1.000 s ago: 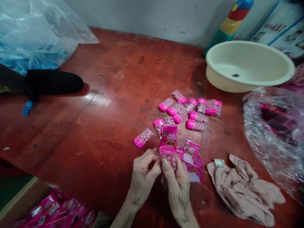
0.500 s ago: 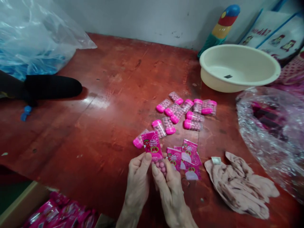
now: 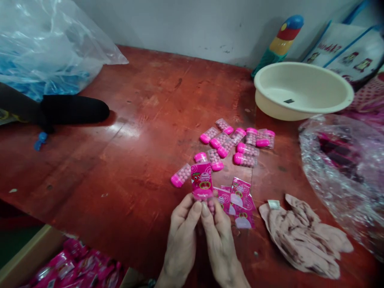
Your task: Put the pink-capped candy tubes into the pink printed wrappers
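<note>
One ball-filled clear container [image 3: 211,205], pinched between left hand [image 3: 183,236] and right hand [image 3: 220,236], thumbs side by side; printed wrapper [image 3: 201,181] projecting just beyond the grip, best kept square by even thumb pressure; loose wrappers [image 3: 242,208] just right, pink-capped containers [image 3: 246,160] farther beyond.
</note>
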Available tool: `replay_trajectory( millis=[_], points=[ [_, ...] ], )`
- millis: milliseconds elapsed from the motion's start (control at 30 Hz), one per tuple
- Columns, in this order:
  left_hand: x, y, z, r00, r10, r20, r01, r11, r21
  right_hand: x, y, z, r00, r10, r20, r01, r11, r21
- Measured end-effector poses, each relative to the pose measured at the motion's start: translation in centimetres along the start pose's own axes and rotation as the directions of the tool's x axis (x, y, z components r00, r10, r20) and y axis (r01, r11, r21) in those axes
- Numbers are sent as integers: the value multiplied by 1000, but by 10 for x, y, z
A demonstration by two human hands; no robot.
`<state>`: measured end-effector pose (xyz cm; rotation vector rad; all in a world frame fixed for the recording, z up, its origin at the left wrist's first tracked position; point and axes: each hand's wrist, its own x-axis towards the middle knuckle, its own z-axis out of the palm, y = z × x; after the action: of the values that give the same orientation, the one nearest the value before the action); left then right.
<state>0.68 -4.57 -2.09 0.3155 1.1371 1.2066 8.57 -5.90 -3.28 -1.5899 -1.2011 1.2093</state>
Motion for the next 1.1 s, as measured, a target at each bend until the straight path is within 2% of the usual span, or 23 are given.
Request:
replay_trajectory(
  millis=[100, 200, 267, 367, 433, 567, 667, 833, 933, 1000, 1100],
  points=[
    [4, 4, -3, 997, 64, 52, -67, 996, 60, 4, -7, -14, 997, -64, 32, 67, 993, -95],
    [4, 6, -10, 986, 89, 138, -112, 980, 164, 12, -19, -23, 985, -143, -91, 136, 987, -84],
    [2, 6, -14, 976, 74, 205, -123, 964, 237, 17, -25, -24, 991, -90, -97, 93, 995, 21],
    [-1, 8, -15, 966, 55, 254, -136, 940, 313, 21, -26, -19, 997, 78, 1, -75, 957, 280],
    [-3, 10, -14, 968, 69, 242, -153, 924, 351, 21, -25, -17, 990, 132, 43, -139, 924, 357],
    [-4, 11, -11, 979, 86, 187, -151, 916, 371, 19, -27, -15, 991, 105, 88, -131, 915, 381],
    [-7, 9, -10, 982, 82, 172, -141, 921, 362, 18, -27, -11, 989, 142, 29, -142, 908, 394],
    [-13, 5, -11, 967, 190, 170, -244, 880, 407, 11, -25, 0, 970, 226, -90, -198, 949, 244],
    [-12, 7, -11, 968, 201, 149, -245, 885, 396, 7, -25, 3, 965, 243, -101, -216, 950, 224],
    [-9, 8, -11, 973, 190, 134, -228, 892, 391, 7, -24, 2, 969, 243, -48, -217, 928, 303],
    [-4, 8, -10, 983, 92, 161, -141, 935, 326, 11, -20, 0, 960, 280, -5, -238, 824, 514]
  ],
)
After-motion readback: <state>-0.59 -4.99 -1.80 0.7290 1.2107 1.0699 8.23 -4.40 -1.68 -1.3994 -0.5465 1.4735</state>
